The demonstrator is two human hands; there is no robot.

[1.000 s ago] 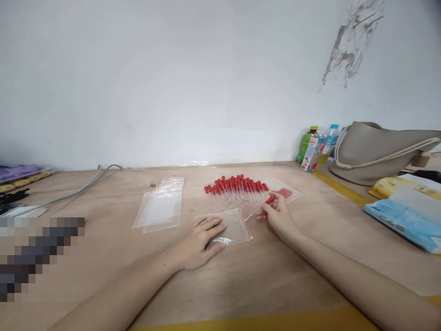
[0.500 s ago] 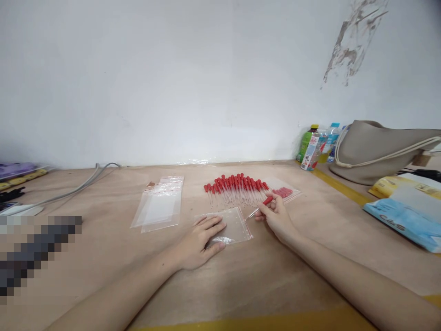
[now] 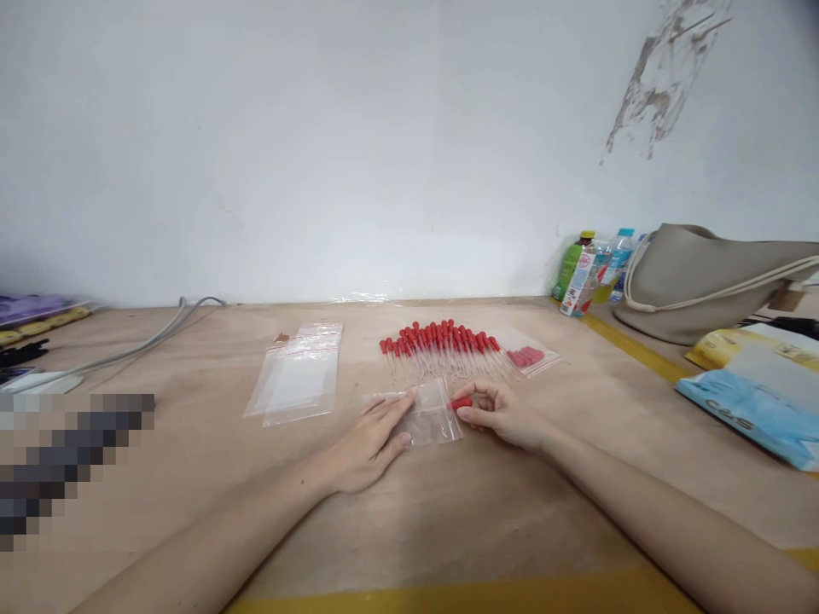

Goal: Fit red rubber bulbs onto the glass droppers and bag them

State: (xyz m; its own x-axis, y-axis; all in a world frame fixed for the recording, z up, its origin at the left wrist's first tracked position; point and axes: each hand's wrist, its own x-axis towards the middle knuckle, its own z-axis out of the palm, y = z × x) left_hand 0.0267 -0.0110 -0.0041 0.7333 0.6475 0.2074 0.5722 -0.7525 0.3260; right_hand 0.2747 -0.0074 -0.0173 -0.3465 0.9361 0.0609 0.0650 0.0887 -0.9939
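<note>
My left hand (image 3: 377,435) lies with its fingers spread on a clear zip bag (image 3: 432,424), resting on the table. Between the thumb and fingers of my right hand (image 3: 502,414) is the red bulb of a dropper (image 3: 461,403). The dropper's glass tube points left and lies inside or over the bag's red-lined mouth; I cannot tell which. Just behind the bag, a fanned row of red-bulbed droppers (image 3: 441,341) lies with tubes toward me. To their right, another clear bag holds red bulbs (image 3: 525,356).
Clear zip bags (image 3: 294,379) lie overlapped at left, near a grey cable (image 3: 150,344). At right are drink bottles (image 3: 582,273), a grey-beige bag (image 3: 710,281) and a blue tissue pack (image 3: 746,414). Yellow tape (image 3: 633,345) runs along the table.
My right hand has moved left and slightly down, bringing the dropper tube from the bag's edge across its mouth. My left hand stays on the bag, its fingers shifted slightly.
</note>
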